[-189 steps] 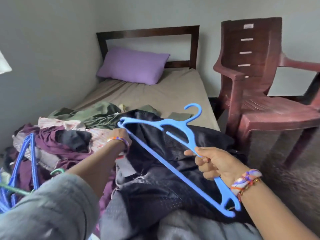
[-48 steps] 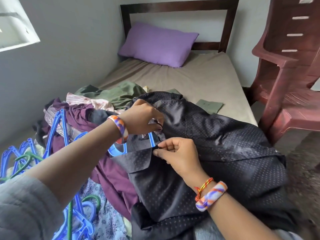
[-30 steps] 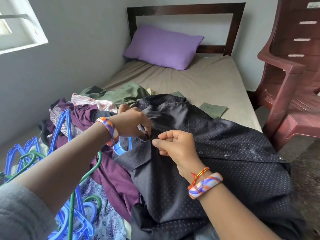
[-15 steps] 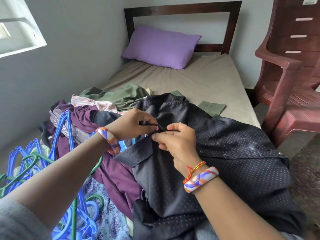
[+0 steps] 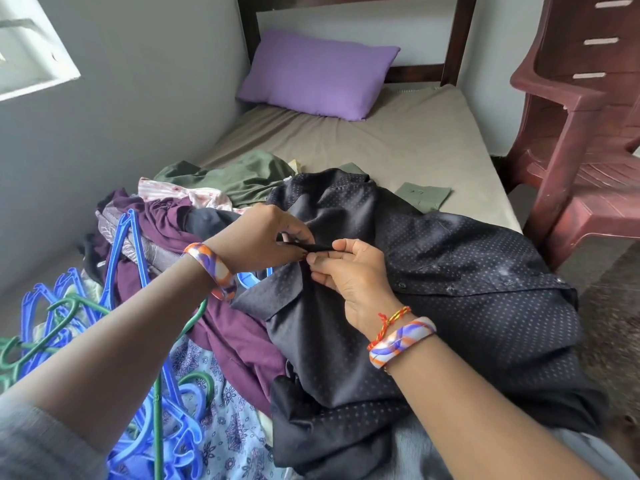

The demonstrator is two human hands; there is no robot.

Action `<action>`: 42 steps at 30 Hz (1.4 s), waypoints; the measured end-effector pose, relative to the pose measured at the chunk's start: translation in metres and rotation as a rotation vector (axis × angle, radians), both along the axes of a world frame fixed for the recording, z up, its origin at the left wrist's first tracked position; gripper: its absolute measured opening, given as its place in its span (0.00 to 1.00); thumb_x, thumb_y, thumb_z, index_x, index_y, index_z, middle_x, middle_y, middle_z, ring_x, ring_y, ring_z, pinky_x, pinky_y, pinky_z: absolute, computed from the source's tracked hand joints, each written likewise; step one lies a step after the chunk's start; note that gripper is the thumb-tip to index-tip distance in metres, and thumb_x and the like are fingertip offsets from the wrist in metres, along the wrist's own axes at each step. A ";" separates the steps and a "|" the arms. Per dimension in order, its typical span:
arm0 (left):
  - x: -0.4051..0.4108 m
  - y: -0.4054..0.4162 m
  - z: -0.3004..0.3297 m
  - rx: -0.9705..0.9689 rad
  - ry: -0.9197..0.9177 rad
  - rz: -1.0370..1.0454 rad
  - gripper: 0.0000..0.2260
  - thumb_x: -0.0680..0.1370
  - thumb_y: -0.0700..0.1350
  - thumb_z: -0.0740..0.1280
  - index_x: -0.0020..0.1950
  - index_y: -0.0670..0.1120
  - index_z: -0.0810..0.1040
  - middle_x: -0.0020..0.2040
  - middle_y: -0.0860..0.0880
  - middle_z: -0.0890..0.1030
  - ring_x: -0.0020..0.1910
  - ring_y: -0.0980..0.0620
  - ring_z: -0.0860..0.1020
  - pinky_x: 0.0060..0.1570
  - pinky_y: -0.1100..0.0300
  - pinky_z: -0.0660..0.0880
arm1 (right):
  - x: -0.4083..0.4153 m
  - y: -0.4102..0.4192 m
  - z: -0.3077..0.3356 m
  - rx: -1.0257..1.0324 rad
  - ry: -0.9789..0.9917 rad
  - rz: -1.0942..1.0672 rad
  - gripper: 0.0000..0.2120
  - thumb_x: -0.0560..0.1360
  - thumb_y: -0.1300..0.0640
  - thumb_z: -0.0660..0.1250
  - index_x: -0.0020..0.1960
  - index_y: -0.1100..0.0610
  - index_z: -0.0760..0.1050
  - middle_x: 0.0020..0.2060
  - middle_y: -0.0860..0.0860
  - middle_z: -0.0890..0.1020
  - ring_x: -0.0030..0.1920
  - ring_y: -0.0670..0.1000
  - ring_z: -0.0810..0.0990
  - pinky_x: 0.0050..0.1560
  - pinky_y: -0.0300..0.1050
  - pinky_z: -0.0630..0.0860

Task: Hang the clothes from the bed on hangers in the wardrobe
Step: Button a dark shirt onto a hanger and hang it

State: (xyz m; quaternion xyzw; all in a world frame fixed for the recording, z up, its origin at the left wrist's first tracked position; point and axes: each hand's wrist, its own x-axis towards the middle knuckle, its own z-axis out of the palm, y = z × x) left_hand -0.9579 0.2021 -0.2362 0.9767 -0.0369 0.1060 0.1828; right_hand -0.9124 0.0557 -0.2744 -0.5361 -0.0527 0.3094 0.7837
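Both hands pinch the dark dotted shirt (image 5: 433, 282) at its collar — my left hand (image 5: 256, 240) and right hand (image 5: 349, 275) fingertip to fingertip. It lies on the bed (image 5: 381, 140), a blue hanger (image 5: 251, 277) peeking out just left of the collar.

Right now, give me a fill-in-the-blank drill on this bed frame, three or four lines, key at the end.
1. Both the left hand and the right hand pinch the dark dotted ____ near its collar.
2. The pillow at the headboard is ____ in colour.
3. The loose hangers heaped at the left are blue and ____.
4. The chair beside the bed stands on the person's ____ side.

Missing words: shirt; purple; green; right
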 end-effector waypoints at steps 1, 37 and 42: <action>0.000 -0.001 0.001 0.038 -0.006 -0.005 0.07 0.69 0.39 0.73 0.47 0.45 0.84 0.39 0.50 0.83 0.38 0.66 0.75 0.39 0.78 0.68 | 0.000 0.001 -0.001 -0.001 0.020 0.000 0.16 0.70 0.75 0.67 0.45 0.57 0.67 0.34 0.54 0.78 0.34 0.47 0.77 0.33 0.36 0.77; 0.017 -0.032 -0.009 0.495 -0.443 0.173 0.10 0.73 0.40 0.58 0.42 0.40 0.79 0.33 0.47 0.80 0.31 0.44 0.79 0.43 0.54 0.67 | 0.049 -0.015 0.018 -0.216 -0.655 0.213 0.11 0.81 0.61 0.57 0.52 0.57 0.79 0.33 0.48 0.76 0.33 0.43 0.73 0.36 0.37 0.72; 0.020 -0.033 0.020 0.305 -0.259 0.072 0.11 0.70 0.47 0.59 0.40 0.44 0.80 0.31 0.48 0.79 0.30 0.43 0.76 0.35 0.55 0.74 | 0.060 -0.021 0.025 -0.169 -0.670 0.246 0.09 0.75 0.71 0.63 0.51 0.63 0.79 0.30 0.46 0.78 0.27 0.38 0.74 0.31 0.29 0.70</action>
